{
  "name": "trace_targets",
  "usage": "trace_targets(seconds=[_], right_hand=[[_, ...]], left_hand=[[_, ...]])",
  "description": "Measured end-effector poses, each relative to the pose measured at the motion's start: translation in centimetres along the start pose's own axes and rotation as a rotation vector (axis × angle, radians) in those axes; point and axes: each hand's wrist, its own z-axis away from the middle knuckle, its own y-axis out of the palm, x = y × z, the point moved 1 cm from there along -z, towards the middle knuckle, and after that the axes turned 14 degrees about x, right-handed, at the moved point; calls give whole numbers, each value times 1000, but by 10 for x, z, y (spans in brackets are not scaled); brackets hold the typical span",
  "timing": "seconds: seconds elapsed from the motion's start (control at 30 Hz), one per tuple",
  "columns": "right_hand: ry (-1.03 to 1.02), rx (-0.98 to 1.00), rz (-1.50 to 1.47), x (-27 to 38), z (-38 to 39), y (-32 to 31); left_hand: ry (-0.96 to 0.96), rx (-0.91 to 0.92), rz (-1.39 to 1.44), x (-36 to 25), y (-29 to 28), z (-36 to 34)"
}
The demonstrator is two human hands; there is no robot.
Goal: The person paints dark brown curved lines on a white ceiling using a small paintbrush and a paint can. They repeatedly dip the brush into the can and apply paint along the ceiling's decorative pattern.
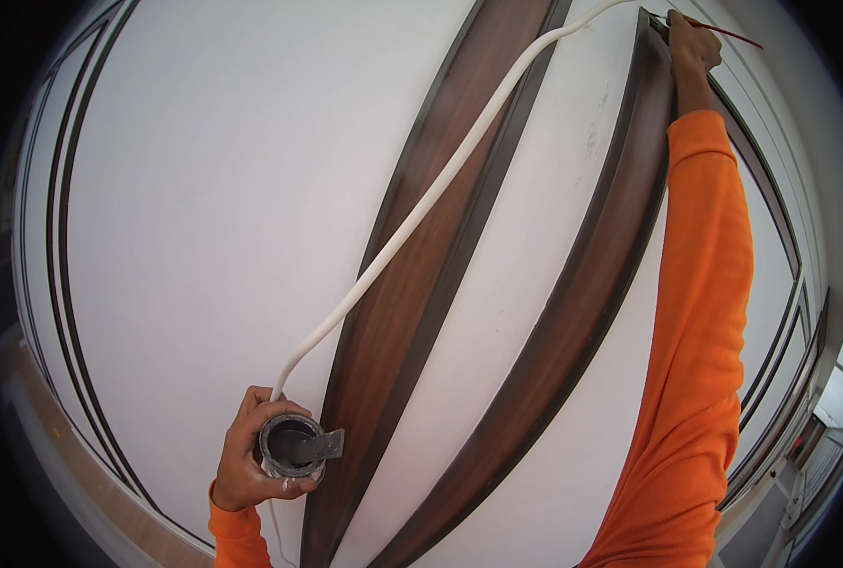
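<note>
**Both Hands Busy at the White Wall: Cup Near Left, Red Handle Far Right**

And here we are, watching two arms in long orange sleeves [701, 284] spread wide before a smooth white wall panel [223, 208]. Over on the near left, the left hand [242, 459] curls in a broad C around a small round dark-grey cup [268, 454], fingers on the far side, thumb on the near side, and the grip is closed on it. Look into that cup: dark grey liquid [289, 443] shows inside, and a flat grey strip [327, 447] leans across the right side of the rim, its squared end sticking out.

Now up to the far right! The right hand [696, 45] is at full stretch, fingers bunched tightly about a slim brush-like tool with a thin red handle [736, 36]. The handle points out to the right; the working end sits at the far tip of a narrow curved brown band with dark edges [573, 350]. Whether it touches there, I cannot tell.

Left of that band runs a broader wood-brown band with dark borders [417, 275], and slanting across it comes a bent white tube [421, 204], from just beside the left hand to the far side. Thin dark frame lines [63, 227] trim the panel's left side.
</note>
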Motion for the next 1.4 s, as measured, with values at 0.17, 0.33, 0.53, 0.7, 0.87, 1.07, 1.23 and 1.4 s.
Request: trace_targets(seconds=[0.17, 0.33, 0.53, 0.7, 0.87, 1.07, 1.23, 1.4], right_hand=[[85, 17, 50, -3, -6, -7], [16, 45, 96, -8, -10, -6], [15, -1, 122, -7, -10, -6], [114, 83, 134, -5, -10, -11], [36, 33, 117, -4, -10, -11], [47, 56, 148, -7, -18, -12], [50, 70, 206, -11, -25, -15], [-60, 55, 228, -6, -19, -14]], left_hand=[[-6, -8, 23, -2, 2, -1], [0, -4, 15, -3, 1, -2], [-11, 2, 0, -4, 0, -3], [-15, -5, 22, -5, 1, -3], [-21, 8, 11, -4, 0, -3], [-17, 2, 7, -4, 0, -2], [-19, 2, 3, -4, 0, -3], [-39, -11, 23, -6, 1, -3]])
